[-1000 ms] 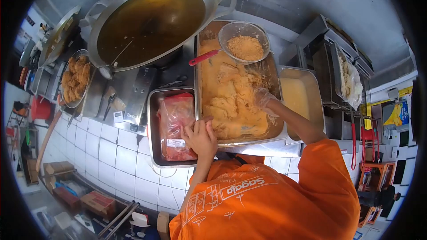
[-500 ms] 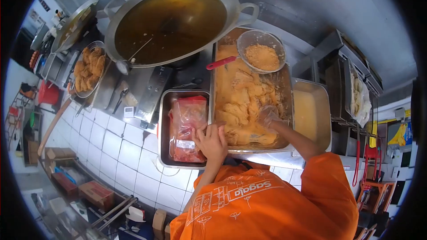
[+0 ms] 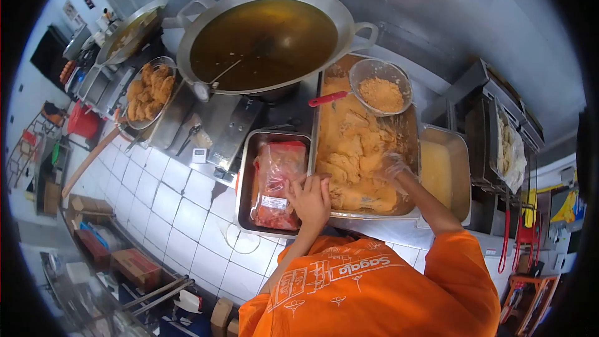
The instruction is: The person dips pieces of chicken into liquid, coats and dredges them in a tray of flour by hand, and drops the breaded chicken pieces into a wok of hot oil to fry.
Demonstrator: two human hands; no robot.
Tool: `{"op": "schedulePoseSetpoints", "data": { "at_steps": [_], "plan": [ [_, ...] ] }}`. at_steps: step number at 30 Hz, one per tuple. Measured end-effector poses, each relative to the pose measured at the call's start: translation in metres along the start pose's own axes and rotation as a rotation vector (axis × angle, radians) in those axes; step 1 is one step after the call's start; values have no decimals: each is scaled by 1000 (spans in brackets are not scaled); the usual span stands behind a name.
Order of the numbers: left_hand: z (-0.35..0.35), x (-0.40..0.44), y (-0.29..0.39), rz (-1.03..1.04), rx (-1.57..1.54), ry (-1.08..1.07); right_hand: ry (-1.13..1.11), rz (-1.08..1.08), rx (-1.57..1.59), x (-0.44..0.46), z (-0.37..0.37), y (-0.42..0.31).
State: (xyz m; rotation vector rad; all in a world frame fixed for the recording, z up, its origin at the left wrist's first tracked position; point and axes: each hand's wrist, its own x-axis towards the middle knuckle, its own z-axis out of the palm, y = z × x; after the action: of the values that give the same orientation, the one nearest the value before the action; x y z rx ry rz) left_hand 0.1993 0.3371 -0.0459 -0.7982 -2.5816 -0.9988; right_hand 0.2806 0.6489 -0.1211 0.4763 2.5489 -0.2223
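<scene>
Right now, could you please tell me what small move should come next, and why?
Perhaps turn one coated piece over with the gloved right hand, since that hand is already down in the metal tray among the pieces, while the bare left hand is at the bagged meat.

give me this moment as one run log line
left hand: at bagged meat; right hand: gloved, among coated pieces in metal tray; sieve: over tray's far end

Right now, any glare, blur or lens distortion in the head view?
Head view: strong fisheye bending, black corners; head view: glare on the liquid in the big wok; head view: sheen on the plastic-wrapped meat pack; head view: gloved right hand looks soft, perhaps motion blur.
</scene>
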Motion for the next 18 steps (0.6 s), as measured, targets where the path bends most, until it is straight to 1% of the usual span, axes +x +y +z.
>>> {"op": "schedulePoseSetpoints", "data": {
  "at_steps": [3, 5, 9, 10, 12, 14, 18],
  "plan": [
    [2, -2, -2, 23, 8, 3, -60, 8, 63, -19, -28, -18],
    [2, -1, -3, 14, 6, -11, -41, 9, 80, -26, -21, -29],
    [5, -2, -1, -29, -32, 40, -14, 49, 104, -35, -10, -36],
    [6, -2, 0, -18, -67, 93, -15, 69, 109, -38, -9, -35],
    [5, -3, -2, -26, -114, 124, -12, 111, 121, -41, -11, -33],
    [4, -4, 0, -55, -165, 134, -3, 146, 126, -43, -13, -32],
    [5, -6, 1, -94, -169, 121, 3, 185, 131, -53, -8, -34]
  ]
}}
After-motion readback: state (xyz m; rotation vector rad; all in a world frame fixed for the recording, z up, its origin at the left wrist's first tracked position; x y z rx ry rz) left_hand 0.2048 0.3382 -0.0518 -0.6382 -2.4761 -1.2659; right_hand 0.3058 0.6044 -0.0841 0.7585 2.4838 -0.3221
